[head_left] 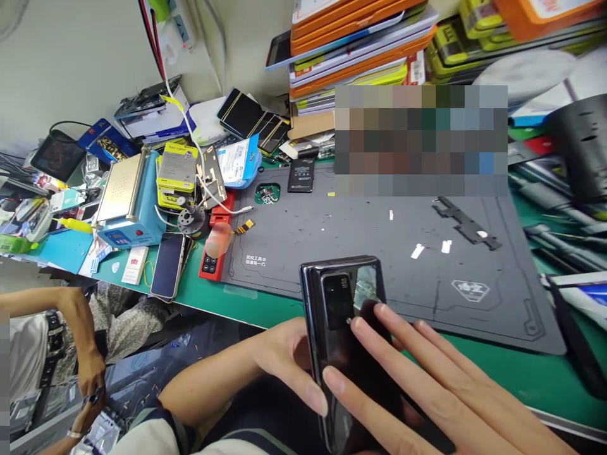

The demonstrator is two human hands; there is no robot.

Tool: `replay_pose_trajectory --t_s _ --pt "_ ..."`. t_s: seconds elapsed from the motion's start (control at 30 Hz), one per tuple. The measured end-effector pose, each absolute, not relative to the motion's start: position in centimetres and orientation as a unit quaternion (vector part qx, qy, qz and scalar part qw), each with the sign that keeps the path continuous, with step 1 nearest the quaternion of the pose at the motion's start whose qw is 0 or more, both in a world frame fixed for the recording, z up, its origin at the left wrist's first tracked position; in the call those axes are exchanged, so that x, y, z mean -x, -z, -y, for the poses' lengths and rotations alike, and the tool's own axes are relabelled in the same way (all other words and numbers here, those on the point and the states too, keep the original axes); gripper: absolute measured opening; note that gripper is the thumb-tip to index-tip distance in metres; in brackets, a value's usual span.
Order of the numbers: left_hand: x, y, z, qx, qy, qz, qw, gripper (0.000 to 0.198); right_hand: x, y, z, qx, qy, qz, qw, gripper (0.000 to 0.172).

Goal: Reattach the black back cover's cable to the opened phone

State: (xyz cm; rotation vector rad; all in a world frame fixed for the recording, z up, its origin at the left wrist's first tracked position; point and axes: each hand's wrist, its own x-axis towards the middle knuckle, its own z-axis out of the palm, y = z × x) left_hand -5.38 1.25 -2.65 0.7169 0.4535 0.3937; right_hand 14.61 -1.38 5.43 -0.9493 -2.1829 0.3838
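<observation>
A glossy black smartphone point(339, 303) is held back side up, its camera block facing me, over the near edge of the dark grey work mat point(379, 246). My left hand point(284, 360) grips its left edge from underneath, thumb lying along the side. My right hand point(417, 379) lies flat on the phone's back, fingers stretched out and pressed on the glass.
Another phone point(167, 264) and a red device point(212, 253) lie left of the mat by a blue heating plate point(126, 196). Small metal parts point(467, 224) rest on the mat. Stacked orange boxes point(351, 44) stand behind. A co-worker's hands point(88, 379) are at lower left.
</observation>
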Motion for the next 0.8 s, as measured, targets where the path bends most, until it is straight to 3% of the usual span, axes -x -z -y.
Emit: replay_pose_trajectory --t_s 0.37,0.47,0.6,0.7,0.8 --pt "6.2 2.6 -0.9 -0.334 -0.169 -0.208 0.904 0.096 -16.6 -5.1 1.4 0.292 -0.102 0.894 0.325 0.046" --pt "6.5 2.7 -0.6 -0.316 -0.169 -0.199 0.912 0.097 -16.9 -5.7 1.0 0.333 -0.122 0.87 0.343 0.04" --pt "6.0 2.0 -0.3 -0.274 -0.142 -0.136 0.941 0.092 -16.9 -6.3 -0.6 0.519 -0.191 0.738 0.387 0.041" --pt "5.1 1.3 -0.1 -0.238 -0.137 -0.101 0.956 0.084 -16.7 -6.3 -2.2 0.537 -0.282 0.695 0.387 0.047" --pt "4.7 0.7 0.2 -0.212 -0.162 -0.111 0.957 0.093 -16.5 -6.1 -3.0 0.538 -0.379 0.657 0.367 0.04"
